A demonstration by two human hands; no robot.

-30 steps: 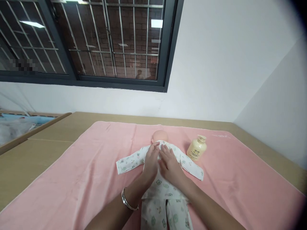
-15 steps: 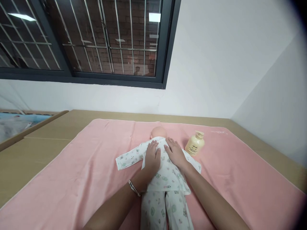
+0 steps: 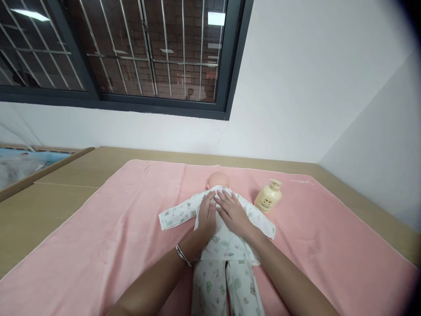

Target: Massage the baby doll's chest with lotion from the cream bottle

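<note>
A baby doll (image 3: 218,179) lies on a pink cloth, its bald head at the far end and no face showing. It wears a white printed top (image 3: 223,245) and matching trousers (image 3: 210,285), with the sleeves spread to both sides. My left hand (image 3: 207,216) rests on the left part of the doll's upper body, fingers stretched forward. Flat across the middle of the upper body lies my right hand (image 3: 233,213), its fingertips close to the left hand's fingers. Neither hand grips anything.
A pale yellow pump bottle (image 3: 268,196) stands on the pink cloth (image 3: 138,210), right of the doll. The cloth covers a wooden surface (image 3: 75,169) that meets the white wall. A barred window (image 3: 148,105) is above, and a wooden rail (image 3: 49,172) edges the left side.
My right hand has slid left across the doll's upper body, toward my left hand. My left hand has turned slightly edge-on. The doll and the bottle stay in place.
</note>
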